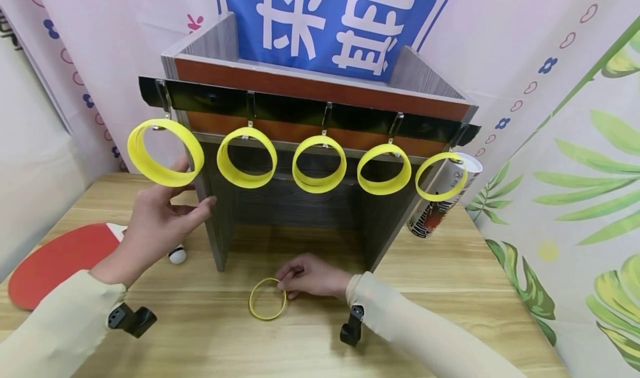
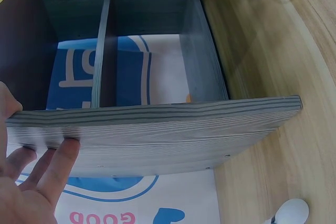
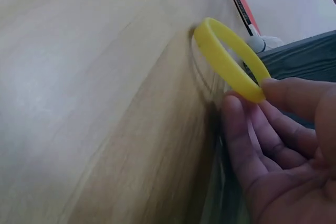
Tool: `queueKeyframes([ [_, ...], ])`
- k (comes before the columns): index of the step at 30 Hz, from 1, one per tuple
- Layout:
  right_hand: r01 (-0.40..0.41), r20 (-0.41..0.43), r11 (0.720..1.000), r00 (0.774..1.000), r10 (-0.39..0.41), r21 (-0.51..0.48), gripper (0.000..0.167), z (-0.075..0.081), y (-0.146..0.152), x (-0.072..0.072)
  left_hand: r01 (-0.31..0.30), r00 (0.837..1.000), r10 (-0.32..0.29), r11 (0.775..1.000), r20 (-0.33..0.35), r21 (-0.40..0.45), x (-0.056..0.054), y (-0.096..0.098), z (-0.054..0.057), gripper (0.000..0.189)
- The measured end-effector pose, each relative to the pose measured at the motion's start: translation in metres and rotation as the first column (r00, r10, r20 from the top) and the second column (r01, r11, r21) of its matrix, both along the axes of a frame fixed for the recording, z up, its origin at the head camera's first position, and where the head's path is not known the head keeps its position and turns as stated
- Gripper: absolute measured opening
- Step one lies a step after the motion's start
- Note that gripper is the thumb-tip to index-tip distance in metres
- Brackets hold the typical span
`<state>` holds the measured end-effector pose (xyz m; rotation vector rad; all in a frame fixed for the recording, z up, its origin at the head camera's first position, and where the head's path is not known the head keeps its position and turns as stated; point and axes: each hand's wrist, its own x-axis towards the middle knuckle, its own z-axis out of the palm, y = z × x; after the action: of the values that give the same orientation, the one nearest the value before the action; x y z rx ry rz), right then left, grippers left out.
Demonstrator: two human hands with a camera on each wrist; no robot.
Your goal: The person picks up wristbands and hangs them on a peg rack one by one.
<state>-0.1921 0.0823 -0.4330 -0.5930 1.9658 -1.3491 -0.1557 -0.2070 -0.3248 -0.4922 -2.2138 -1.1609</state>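
Just in front of the grey wooden shelf [image 1: 220, 200], my right hand [image 1: 312, 276] pinches a thin yellow ring [image 1: 251, 306] between thumb and fingers. The right wrist view has this ring [image 3: 218, 56] tilted close over the tabletop. My left hand [image 1: 160, 214] grips the shelf's left side panel [image 2: 157, 129]. Its fingers [image 2: 62, 169] lie against the outer face, with the thumb at the front edge. Several yellow rings [image 1: 320, 186] hang in a row from metal hooks on a black strip [image 1: 290, 107] across the shelf's upper front.
A red table-tennis bat [image 1: 60, 264] lies on the wooden table [image 1: 200, 333] at the left, with a white-ended object [image 1: 177, 254] beside it. A printed can [image 1: 432, 217] stands beyond the shelf's right side. Patterned curtains [image 1: 500, 44] close off the back and sides.
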Motion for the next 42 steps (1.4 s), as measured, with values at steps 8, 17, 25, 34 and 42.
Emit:
queueKeyframes([
  [8, 0.029, 0.064, 1.000, 0.998, -0.028, -0.009, 0.025, 0.009, 0.011, 0.002, -0.002, 1.000, 0.002, 1.000, 0.008, -0.003, 0.001, 0.000, 0.002, 0.085],
  [17, -0.064, -0.055, 0.993, 0.997, 0.059, -0.100, 0.028, 0.046, 0.034, 0.014, -0.009, 1.000, 0.009, 1.000, 0.003, -0.007, 0.001, 0.001, 0.001, 0.086],
  [25, -0.108, -0.180, 0.974, 0.981, 0.072, -0.201, 0.023, 0.086, 0.064, 0.026, -0.008, 1.000, 0.008, 1.000, 0.018, 0.000, 0.002, 0.000, 0.000, 0.084],
  [34, -0.185, -0.351, 0.936, 0.934, 0.072, -0.300, 0.014, 0.129, 0.098, 0.036, -0.010, 1.000, 0.010, 1.000, 0.019, 0.004, 0.001, 0.000, 0.001, 0.083],
  [42, -0.122, -0.475, 0.947, 0.879, -0.036, -0.298, 0.021, 0.169, 0.124, 0.046, -0.004, 1.000, 0.004, 1.000, 0.013, -0.004, 0.001, 0.001, 0.002, 0.084],
])
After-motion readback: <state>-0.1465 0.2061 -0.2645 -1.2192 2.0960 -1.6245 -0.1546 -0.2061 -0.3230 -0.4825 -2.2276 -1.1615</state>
